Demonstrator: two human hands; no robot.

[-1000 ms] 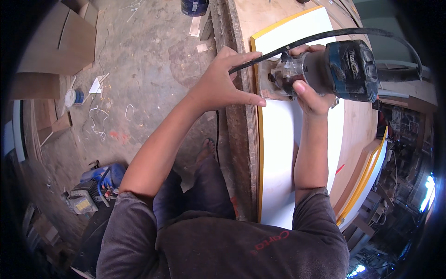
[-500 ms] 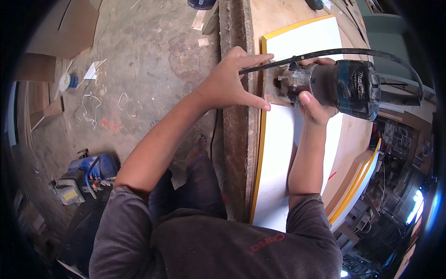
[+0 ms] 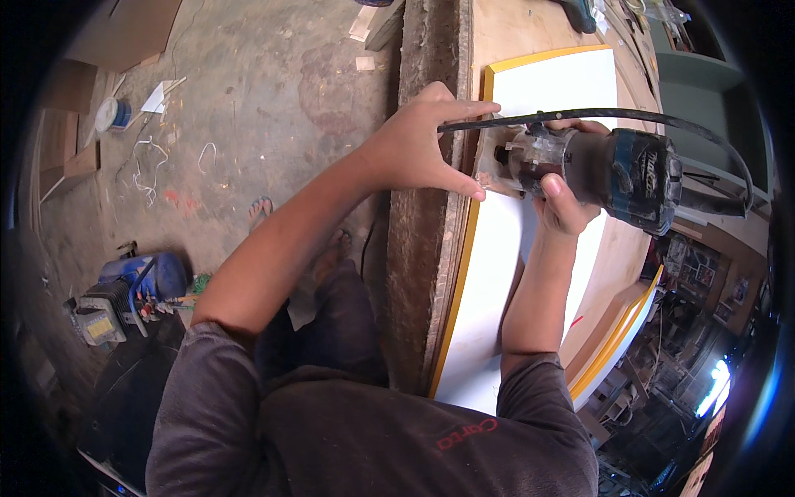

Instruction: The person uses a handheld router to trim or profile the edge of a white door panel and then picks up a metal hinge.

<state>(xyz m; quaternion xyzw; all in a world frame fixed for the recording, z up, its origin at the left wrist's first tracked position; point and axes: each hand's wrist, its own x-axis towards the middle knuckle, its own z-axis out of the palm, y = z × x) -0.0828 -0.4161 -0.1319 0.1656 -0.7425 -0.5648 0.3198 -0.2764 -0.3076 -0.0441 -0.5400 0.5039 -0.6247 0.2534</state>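
My right hand (image 3: 565,199) grips a dark, teal-banded handheld router (image 3: 638,178), held on its side with its flat base to the left. My left hand (image 3: 426,141) spans that base plate (image 3: 501,170) with thumb and forefinger at either end, at the yellow edge of a white panel (image 3: 476,294). Its other fingers are partly hidden. A black cord (image 3: 679,124) arches from the router's right end over the tool to behind my left hand. The panel lies lengthwise on a plywood-topped bench (image 3: 534,25), under the router and my right forearm.
A rough bench edge (image 3: 414,265) runs beside my legs. At lower left is a blue compressor (image 3: 153,277). Brown boards (image 3: 116,29), a spool (image 3: 112,114) and wire scraps lie on the concrete floor (image 3: 248,99). Another yellow-edged panel (image 3: 621,331) and grey-green shelving (image 3: 696,83) are at right.
The view has shifted, so bench, panel and router sit lower in the picture. Both hands have stayed on the router, whose position against the panel's edge looks little changed.
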